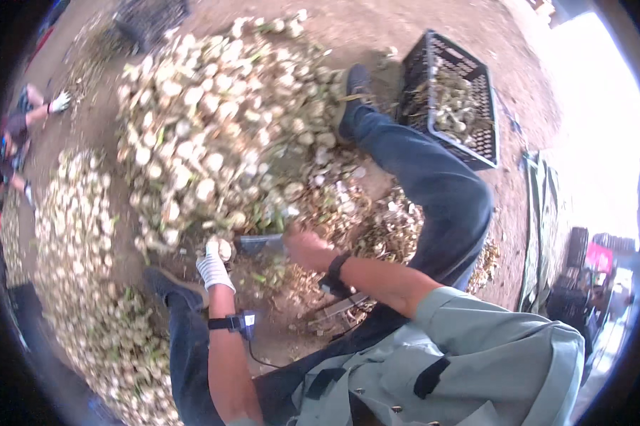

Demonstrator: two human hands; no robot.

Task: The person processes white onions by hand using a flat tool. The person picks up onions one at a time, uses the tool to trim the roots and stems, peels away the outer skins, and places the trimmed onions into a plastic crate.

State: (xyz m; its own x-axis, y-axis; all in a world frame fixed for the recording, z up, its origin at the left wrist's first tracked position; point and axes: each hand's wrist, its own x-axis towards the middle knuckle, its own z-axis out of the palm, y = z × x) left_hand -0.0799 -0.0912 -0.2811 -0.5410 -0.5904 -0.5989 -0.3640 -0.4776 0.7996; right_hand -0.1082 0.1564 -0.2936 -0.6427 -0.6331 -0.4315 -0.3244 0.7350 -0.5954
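My left hand point(215, 272), in a white striped glove, is closed around a pale garlic bulb point(224, 250) low over the ground. To its right, my bare right hand point(310, 249) is clenched on what looks like a knife; its broad grey blade point(259, 243) points toward the bulb. The handle is hidden in my fist, and motion blurs that hand. Just beyond both hands spreads a large heap of garlic bulbs point(213, 106) with stems. Loose skins and trimmings point(389, 223) lie by my right hand and between my legs.
A black plastic crate point(432, 106) with garlic in it stands beyond my right knee. Another dark crate point(152, 21) is at the far left. A second garlic heap point(86, 255) runs along the left. Another person's gloved hand point(59, 102) shows at the left edge.
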